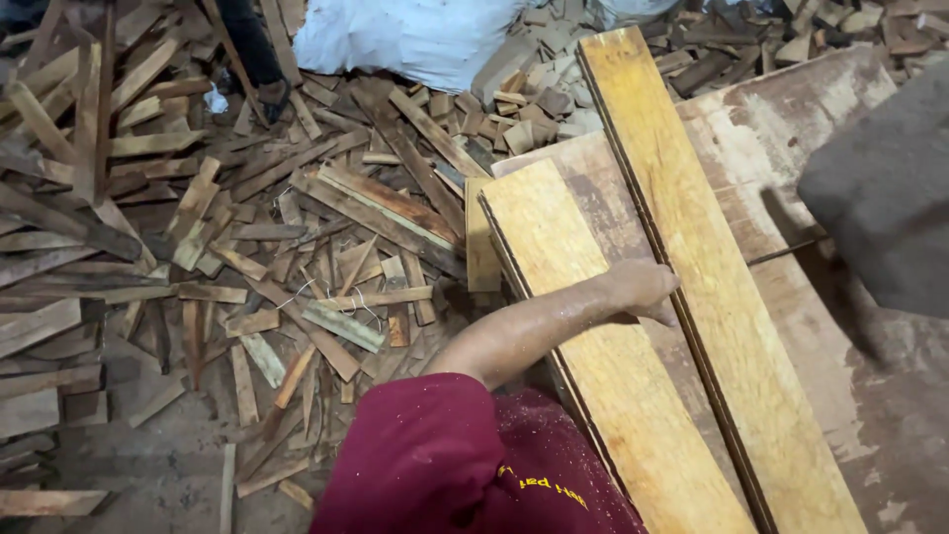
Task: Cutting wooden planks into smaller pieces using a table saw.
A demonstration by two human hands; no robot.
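left arm extended, hand (641, 287) palm down

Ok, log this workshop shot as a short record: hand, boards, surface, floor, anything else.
hand: left hand rests between two boards, fingers hidden
long plank: yellowish, runs across the bench away from the camera
shorter plank: yellowish, lies beside it on the left
bench: worn, pale and stained
floor: covered in wood offcuts
other: white sack at the top; right hand not seen
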